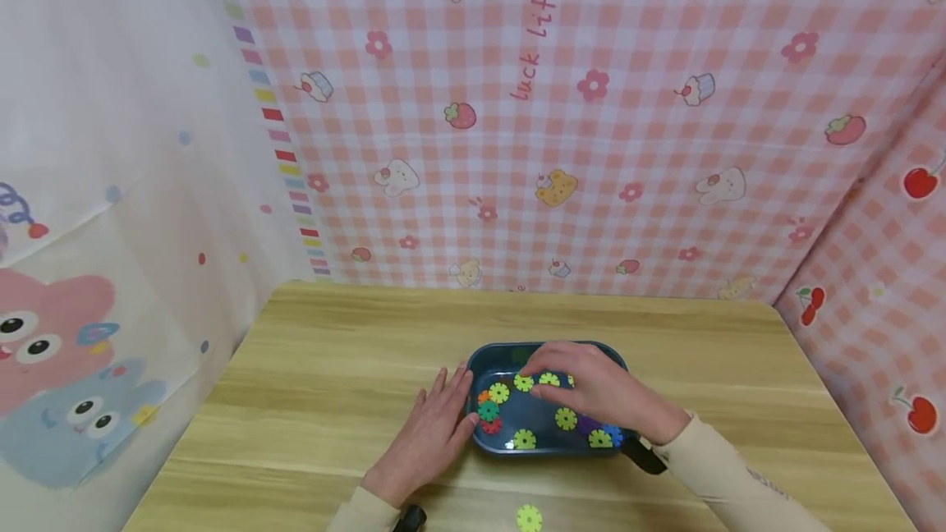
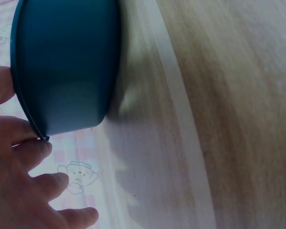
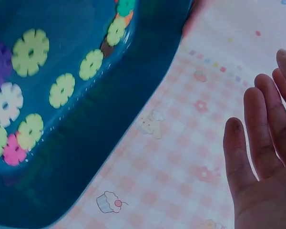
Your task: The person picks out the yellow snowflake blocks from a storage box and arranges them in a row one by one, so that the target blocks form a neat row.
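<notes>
A dark blue-green plastic basin (image 1: 543,451) holds several notched snowflake discs. Most are yellow-green, such as the disc (image 1: 566,419) near its middle; a teal disc (image 1: 488,410) and a red disc (image 1: 491,426) lie at the left end. My left hand (image 1: 432,431) rests at the basin's left end, thumb and fingertips at the rim, other fingers spread, as the left wrist view shows too. Over the basin's far side is my right hand (image 1: 587,380), thumb and index finger apart above the discs. In the right wrist view its fingers (image 3: 257,129) are extended, with nothing seen held.
One yellow-green disc (image 1: 529,518) lies on the wooden table (image 1: 355,351) at the near edge of the view. White, purple and pink discs show inside the basin in the right wrist view. Patterned cloth (image 1: 517,146) hangs behind and at both sides.
</notes>
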Motion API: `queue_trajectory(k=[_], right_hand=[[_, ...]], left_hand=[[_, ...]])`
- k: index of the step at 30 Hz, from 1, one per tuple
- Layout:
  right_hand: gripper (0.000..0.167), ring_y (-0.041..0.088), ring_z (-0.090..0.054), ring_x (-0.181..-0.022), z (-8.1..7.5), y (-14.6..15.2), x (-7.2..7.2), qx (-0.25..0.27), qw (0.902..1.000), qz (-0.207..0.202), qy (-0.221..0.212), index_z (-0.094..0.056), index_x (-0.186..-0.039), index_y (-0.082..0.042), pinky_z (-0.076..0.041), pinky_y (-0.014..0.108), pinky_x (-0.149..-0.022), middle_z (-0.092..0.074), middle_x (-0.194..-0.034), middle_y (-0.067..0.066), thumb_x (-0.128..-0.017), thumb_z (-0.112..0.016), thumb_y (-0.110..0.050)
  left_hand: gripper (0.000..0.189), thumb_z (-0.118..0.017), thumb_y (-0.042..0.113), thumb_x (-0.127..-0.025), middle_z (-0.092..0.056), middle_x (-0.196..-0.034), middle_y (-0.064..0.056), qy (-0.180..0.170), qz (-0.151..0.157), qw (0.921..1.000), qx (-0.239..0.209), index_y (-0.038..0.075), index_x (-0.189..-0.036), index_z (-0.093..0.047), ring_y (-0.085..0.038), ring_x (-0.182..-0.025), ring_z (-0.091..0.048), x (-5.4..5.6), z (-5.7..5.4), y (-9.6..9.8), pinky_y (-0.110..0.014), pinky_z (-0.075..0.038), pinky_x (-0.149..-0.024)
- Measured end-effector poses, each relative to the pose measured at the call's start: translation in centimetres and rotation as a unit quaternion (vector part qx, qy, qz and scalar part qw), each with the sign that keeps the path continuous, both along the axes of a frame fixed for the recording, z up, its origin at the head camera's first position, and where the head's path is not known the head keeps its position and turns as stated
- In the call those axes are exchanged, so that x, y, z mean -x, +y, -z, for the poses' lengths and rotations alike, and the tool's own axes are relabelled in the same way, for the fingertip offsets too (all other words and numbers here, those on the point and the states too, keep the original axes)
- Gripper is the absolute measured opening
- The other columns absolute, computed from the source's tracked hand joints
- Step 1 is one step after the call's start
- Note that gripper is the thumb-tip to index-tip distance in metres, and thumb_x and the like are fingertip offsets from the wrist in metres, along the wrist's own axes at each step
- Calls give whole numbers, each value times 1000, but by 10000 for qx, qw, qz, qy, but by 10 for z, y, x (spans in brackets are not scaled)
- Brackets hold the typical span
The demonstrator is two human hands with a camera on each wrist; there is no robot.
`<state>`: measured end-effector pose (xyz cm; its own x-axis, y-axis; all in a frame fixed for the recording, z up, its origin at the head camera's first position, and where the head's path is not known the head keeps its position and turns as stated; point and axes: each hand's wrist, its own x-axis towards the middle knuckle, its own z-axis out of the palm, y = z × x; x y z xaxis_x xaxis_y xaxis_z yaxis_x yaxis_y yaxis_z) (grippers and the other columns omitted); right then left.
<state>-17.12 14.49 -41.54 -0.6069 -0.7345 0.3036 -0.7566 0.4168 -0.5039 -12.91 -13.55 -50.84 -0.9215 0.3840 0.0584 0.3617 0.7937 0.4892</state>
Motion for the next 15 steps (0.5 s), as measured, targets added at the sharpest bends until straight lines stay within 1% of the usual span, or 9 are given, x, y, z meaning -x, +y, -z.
queue_trajectory(k=[3,7,11,15], right_hand=[[23,12,-67,-108,2,-5,12,-333,9993,-19,-173,-74,-122,-19,-58,39,-90,-69,-118,-7,-100,-72,-24],[25,9,-65,-113,10,-14,26,-800,9963,-88,-312,-73,-124,-22,-55,38,-98,-68,-121,-11,-100,-70,-31],[26,9,-64,-113,23,-24,39,-1048,9929,-260,-497,-75,-123,-19,-55,36,-98,-69,-121,-10,-99,-73,-27],[27,14,-65,-115,36,-31,48,-1199,9890,-393,-778,-75,-123,-12,-55,37,-99,-70,-122,-5,-98,-74,-20]], left_hand=[[62,-45,36,-111,-22,-171,-10,-113,1,9999,51,6,-163,-31,-42,-156,-18,0,1,0,-72,-24,-116],[62,-45,37,-111,-22,-171,-10,-147,13,9999,71,6,-163,-30,-41,-156,-18,0,1,0,-72,-24,-116],[61,-44,37,-112,-21,-171,-10,-102,14,9999,45,7,-163,-30,-41,-156,-18,0,1,-1,-72,-25,-116],[61,-44,37,-112,-21,-171,-10,-111,10,9999,30,7,-163,-30,-41,-156,-18,0,0,-1,-72,-24,-116]])
